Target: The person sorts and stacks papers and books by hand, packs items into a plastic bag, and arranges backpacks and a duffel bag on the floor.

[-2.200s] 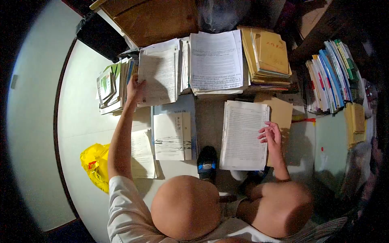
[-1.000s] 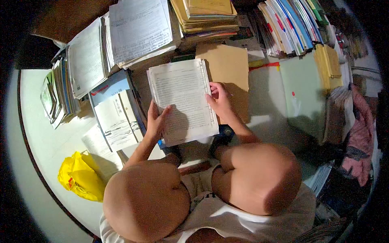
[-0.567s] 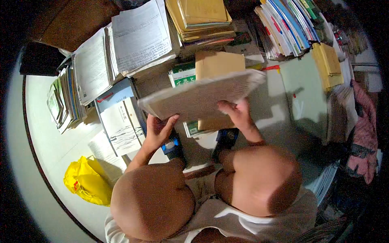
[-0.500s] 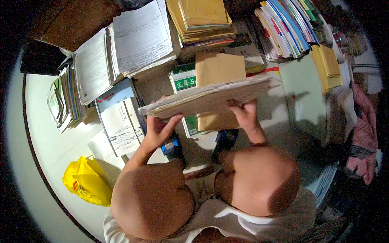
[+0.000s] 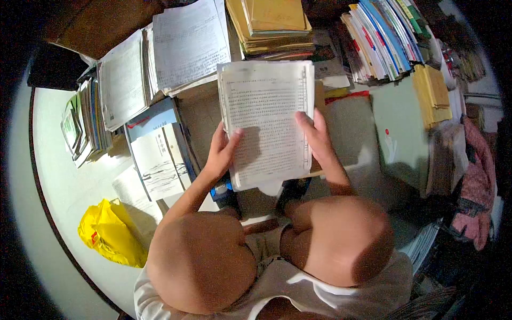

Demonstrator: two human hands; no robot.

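**Both hands on a thick paper stack, some room at the sides**

So the paper stack point(image 5: 269, 128) is up in the air, on the person's side of the envelope pile point(image 5: 277, 32), which I'm using as the landmark. Left hand point(image 5: 224, 149) has the left edge, right hand point(image 5: 316, 136) has the right edge, both thumbs lying on the printed page. Both grips are closed around the stack, fingers tucked beneath. Its left-side sheets don't line up perfectly.

Far edge looks just short of the envelope pile from this angle; can't tell the actual height gap. Near edge sits above the slippers point(image 5: 293, 189), short of the knees point(image 5: 336, 240).

Left and nearer than the envelope pile there's a book with an ink drawing point(image 5: 154, 165), with a dark strip of floor between it and the stack. Right and nearer is a wider shadowed patch, up to a pale green panel point(image 5: 402, 120). Straight left of the pile: handwritten sheets point(image 5: 189, 42), pretty tight. Off to its right, booklets point(image 5: 381, 42).
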